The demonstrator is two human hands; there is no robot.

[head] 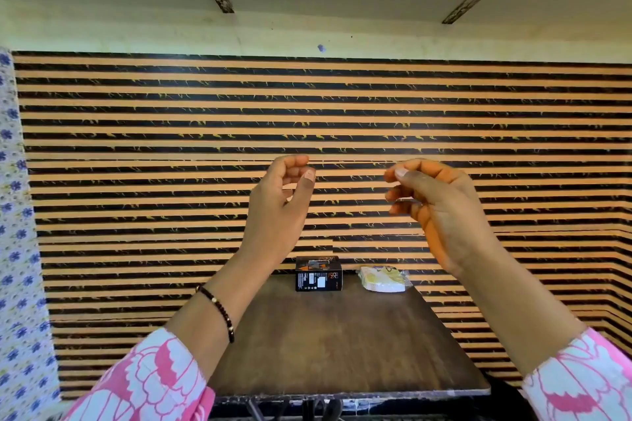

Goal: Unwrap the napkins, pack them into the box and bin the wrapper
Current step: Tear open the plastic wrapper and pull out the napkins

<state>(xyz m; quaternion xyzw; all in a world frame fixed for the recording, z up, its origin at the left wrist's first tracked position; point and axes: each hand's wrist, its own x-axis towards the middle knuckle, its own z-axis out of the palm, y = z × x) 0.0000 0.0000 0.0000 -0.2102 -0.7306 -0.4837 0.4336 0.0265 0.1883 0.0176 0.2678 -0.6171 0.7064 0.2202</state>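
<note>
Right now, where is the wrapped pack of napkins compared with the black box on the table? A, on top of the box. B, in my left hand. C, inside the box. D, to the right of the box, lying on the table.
D: the wrapped napkin pack lies on the table just right of the black box, while the left hand and right hand are raised and hold nothing.
</note>
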